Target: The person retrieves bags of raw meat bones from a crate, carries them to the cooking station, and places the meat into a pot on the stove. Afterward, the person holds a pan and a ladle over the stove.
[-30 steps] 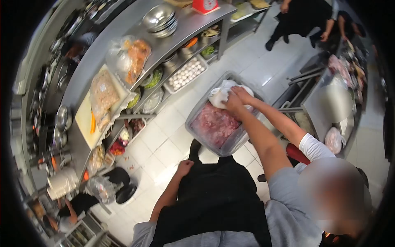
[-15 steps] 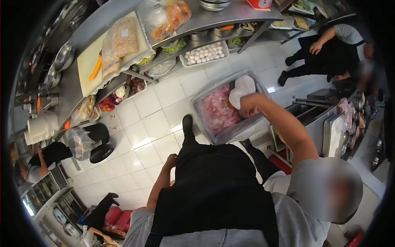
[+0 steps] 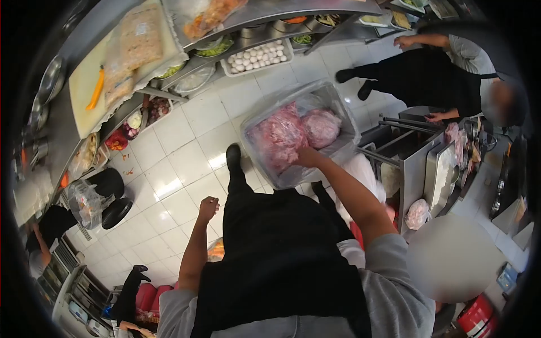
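Observation:
A grey plastic bin (image 3: 347,107) lined with clear plastic stands on the floor in front of me. A mass of raw pink meat (image 3: 276,132) in clear plastic fills its left side, with a rounder bagged lump of meat (image 3: 321,127) beside it. My right hand (image 3: 307,159) reaches into the bin and touches the lower right of the larger meat mass; its fingers are hidden there. My left hand (image 3: 209,208) hangs over the floor at my left side, its fingers curled in with nothing visible in them. A white bag (image 3: 360,174), smeared by motion, is right of the bin.
A steel counter holds a cutting board (image 3: 84,93), an orange-handled knife (image 3: 97,90) and bagged food (image 3: 138,39). An egg tray (image 3: 256,58) is below. A co-worker (image 3: 428,73) stands upper right near a metal rack (image 3: 414,135). A blurred head (image 3: 456,259) is close right.
The white bag has moved out of the bin to its right, and the round meat lump now shows. My left hand has risen slightly. The view has shifted.

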Demonstrator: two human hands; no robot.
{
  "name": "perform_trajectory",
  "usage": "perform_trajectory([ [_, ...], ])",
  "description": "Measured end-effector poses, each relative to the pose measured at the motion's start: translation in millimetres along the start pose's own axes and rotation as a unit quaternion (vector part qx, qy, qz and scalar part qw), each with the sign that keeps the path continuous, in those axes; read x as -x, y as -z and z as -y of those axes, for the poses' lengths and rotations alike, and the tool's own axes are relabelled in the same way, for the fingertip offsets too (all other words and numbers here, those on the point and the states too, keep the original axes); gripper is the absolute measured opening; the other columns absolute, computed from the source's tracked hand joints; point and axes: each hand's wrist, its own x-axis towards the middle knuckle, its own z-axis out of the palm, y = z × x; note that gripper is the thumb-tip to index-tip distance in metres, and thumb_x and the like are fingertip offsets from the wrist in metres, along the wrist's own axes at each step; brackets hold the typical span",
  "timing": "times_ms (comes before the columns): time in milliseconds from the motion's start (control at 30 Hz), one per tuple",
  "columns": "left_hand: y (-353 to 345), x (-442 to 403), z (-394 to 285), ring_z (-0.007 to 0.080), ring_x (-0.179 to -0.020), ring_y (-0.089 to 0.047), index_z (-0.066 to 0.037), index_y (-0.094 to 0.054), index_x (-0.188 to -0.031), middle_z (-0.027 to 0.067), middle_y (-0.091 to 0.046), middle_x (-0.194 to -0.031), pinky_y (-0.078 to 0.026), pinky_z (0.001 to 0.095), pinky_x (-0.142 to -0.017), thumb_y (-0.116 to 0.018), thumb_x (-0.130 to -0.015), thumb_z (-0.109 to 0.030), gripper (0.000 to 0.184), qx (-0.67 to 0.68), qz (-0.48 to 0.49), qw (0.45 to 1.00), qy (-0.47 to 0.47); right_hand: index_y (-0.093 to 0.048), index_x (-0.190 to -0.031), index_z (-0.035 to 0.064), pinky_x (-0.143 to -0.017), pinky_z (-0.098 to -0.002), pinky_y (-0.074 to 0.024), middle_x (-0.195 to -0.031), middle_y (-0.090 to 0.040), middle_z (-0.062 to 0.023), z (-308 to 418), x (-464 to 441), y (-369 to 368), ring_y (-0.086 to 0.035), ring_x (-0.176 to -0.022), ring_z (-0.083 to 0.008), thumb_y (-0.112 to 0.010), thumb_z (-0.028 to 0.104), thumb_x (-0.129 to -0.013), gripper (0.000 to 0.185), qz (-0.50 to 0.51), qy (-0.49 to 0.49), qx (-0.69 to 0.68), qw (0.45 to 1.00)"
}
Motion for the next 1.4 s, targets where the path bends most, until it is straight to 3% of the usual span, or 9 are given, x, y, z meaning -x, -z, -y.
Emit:
perform_trajectory([
  [133,-27.9,24.2,12.8,0.0177,-0.067,-0.065,0.0,-0.065,-0.1,0.0116,-0.068,-0.079,-0.05,0.0303,-0.056,-0.058,-0.088,-0.027,0.03,-0.01,-0.001,1.0,0.001,-0.06,-0.112,0.0016,-0.085,-0.0477,-0.0479,-0.108,-0.062,-0.0241,-91.7,-14.9,-18.8,-0.06,-0.098,-0.0437,-0.068,0.047,-0.075,0.059,-0.227,-0.272,-0.108,0.929],
  [333,-70.4,92.3,3.6,0.0287,-0.092,-0.065,0.003,-0.065,-0.103,0.0186,-0.067,-0.096,-0.048,0.0363,-0.081,-0.048,-0.094,-0.027,0.035,-0.103,-0.082,0.991,-0.022,-0.05,-0.13,0.0035,-0.093,-0.0457,-0.0454,-0.117,-0.06,-0.0257,-248.0,3.8,-23.8,-0.057,-0.109,-0.0423,-0.067,0.049,-0.077,0.071,-0.244,-0.401,-0.197,0.86],
  [767,-103.6,113.5,20.0,0.0272,-0.086,-0.064,0.003,-0.065,-0.1,0.0177,-0.068,-0.09,-0.048,0.0371,-0.076,-0.05,-0.093,-0.028,0.035,-0.081,-0.13,0.986,0.06,-0.064,-0.104,0.003,-0.083,-0.0487,-0.0485,-0.092,-0.064,-0.0248,-297.8,-31.5,-71.5,-0.062,-0.092,-0.0415,-0.044,0.032,-0.092,0.037,-0.292,-0.382,-0.14,0.865],
  [867,-101.5,106.8,7.3,0.0323,-0.089,-0.065,0.002,-0.066,-0.099,0.019,-0.068,-0.091,-0.048,0.0404,-0.077,-0.05,-0.093,-0.028,0.034,-0.072,-0.111,0.99,0.041,-0.064,-0.098,0.0043,-0.064,-0.0432,-0.0493,-0.071,-0.06,-0.0162,-327.6,-18.4,-126.6,-0.062,-0.066,-0.0311,-0.049,0.03,-0.092,0.03,-0.389,-0.156,0.107,0.902],
  [967,-87.3,85.3,24.3,0.0329,-0.088,-0.065,0.003,-0.065,-0.098,0.0189,-0.068,-0.09,-0.049,0.0401,-0.077,-0.05,-0.092,-0.026,0.033,-0.091,-0.094,0.991,-0.006,-0.062,-0.095,0.0068,-0.05,-0.034,-0.041,-0.063,-0.053,-0.0036,-249.7,23.1,-89.9,-0.049,-0.052,-0.0165,-0.056,0.027,-0.091,0.022,-0.333,-0.224,-0.468,0.787],
  [1100,-65.2,73.5,-0.4,0.0331,-0.087,-0.065,0.003,-0.065,-0.098,0.0194,-0.067,-0.091,-0.049,0.0393,-0.078,-0.05,-0.092,-0.024,0.032,-0.13,-0.086,0.987,-0.039,-0.06,-0.096,0.0081,-0.047,-0.0266,-0.0348,-0.065,-0.049,0.0027,-219.5,61.6,-129.8,-0.042,-0.053,-0.0076,-0.058,0.03,-0.092,0.022,-0.33,-0.095,-0.376,0.86],
  [1167,-53.7,69.2,0.3,0.0326,-0.087,-0.065,0.003,-0.065,-0.098,0.0193,-0.067,-0.092,-0.049,0.0387,-0.078,-0.051,-0.092,-0.024,0.032,-0.132,-0.069,0.988,-0.045,-0.06,-0.099,0.0058,-0.047,-0.0254,-0.0372,-0.066,-0.051,0.0012,-171.3,61.7,-138.5,-0.042,-0.052,-0.0072,-0.056,0.032,-0.094,0.027,-0.32,-0.215,-0.463,0.798],
  [1267,-30.6,62.2,-1.8,0.0313,-0.087,-0.065,0.002,-0.065,-0.099,0.0185,-0.068,-0.093,-0.05,0.0376,-0.077,-0.052,-0.092,-0.024,0.031,-0.164,-0.055,0.982,-0.074,-0.061,-0.098,0.0,-0.065,-0.0461,-0.0488,-0.081,-0.064,-0.0244,-121.7,60.4,-95.7,-0.063,-0.072,-0.0403,-0.051,0.028,-0.093,0.03,-0.374,-0.268,-0.219,0.861],
  [1400,-8.4,66.3,-7.5,0.0288,-0.087,-0.066,0.002,-0.065,-0.099,0.0181,-0.068,-0.092,-0.05,0.0362,-0.075,-0.053,-0.092,-0.024,0.03,-0.156,-0.028,0.986,-0.057,-0.064,-0.091,0.0009,-0.075,-0.0503,-0.049,-0.089,-0.065,-0.0243,-120.2,48.4,-64.0,-0.063,-0.083,-0.0423,-0.05,0.024,-0.09,0.027,-0.278,-0.266,-0.151,0.91],
])
